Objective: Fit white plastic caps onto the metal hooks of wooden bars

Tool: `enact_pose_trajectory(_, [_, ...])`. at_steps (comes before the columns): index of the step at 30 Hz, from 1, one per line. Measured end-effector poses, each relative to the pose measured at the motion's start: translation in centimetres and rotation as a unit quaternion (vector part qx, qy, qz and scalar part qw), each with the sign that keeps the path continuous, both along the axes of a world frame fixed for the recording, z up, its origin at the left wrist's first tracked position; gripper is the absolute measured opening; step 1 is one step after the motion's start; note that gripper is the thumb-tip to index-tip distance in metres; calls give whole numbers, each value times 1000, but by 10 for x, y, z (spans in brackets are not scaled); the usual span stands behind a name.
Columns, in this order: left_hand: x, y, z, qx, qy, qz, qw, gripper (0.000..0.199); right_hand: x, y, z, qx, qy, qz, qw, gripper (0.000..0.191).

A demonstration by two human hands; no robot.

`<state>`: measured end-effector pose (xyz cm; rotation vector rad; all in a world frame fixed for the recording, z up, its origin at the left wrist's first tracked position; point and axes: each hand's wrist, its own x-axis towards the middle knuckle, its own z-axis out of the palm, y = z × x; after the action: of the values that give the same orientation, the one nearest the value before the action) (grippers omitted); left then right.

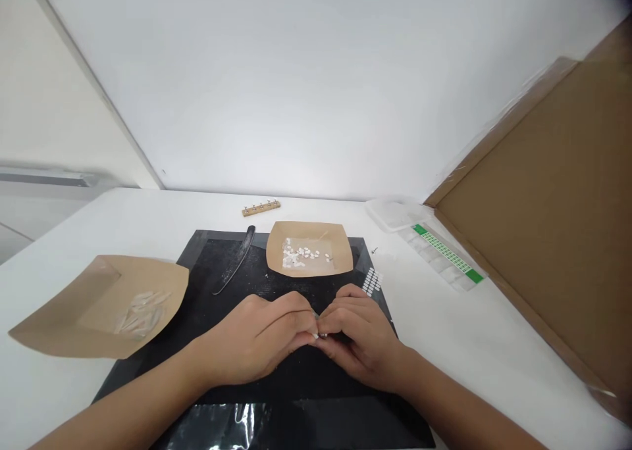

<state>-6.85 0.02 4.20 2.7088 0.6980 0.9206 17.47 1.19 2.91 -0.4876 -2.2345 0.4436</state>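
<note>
My left hand point(264, 338) and my right hand point(363, 338) meet fingertip to fingertip above the black mat point(291, 394). Between the left thumb and fingers a small white piece point(315, 335) peeks out, mostly hidden. Right beside it, a small shiny metal piece point(323, 335) shows in the pinch of my right hand. Whether the two pieces are joined I cannot tell. Just beyond the hands stands a brown paper tray point(340, 236) with small white bits in it. A sheet of white adhesive tabs point(372, 282) lies near the right knuckles.
Left is a larger paper tray point(93, 285) with pale nail tips point(143, 312). A curved black nail file point(237, 266) lies on the mat. Behind are a wooden strip with metal pegs point(261, 207) and a clear case with a green label point(447, 256). Cardboard point(553, 239) borders the right.
</note>
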Motion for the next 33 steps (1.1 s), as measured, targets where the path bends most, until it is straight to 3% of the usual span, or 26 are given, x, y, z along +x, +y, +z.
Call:
enact_pose_trajectory(8, [2,2,-9,19,-22,9,1000,17,-2,-8,11,-95,17,-14,995,11])
enact_pose_trajectory(15, [4,9,-15,33,-57,24,998,13,-2,-7,6,-160,17,-49,986,8])
enact_pose_trajectory(22, [8,9,-21,34,-86,30,995,10,-6,-9,8,-184,48,-84,978,9])
enact_pose_trajectory(29, [4,9,-18,45,-72,12,996,13,-5,-8,8,-327,31,-15,944,18])
enact_pose_trajectory(33, [5,7,-17,28,-79,28,996,13,-7,-9,2,-319,52,-40,946,22])
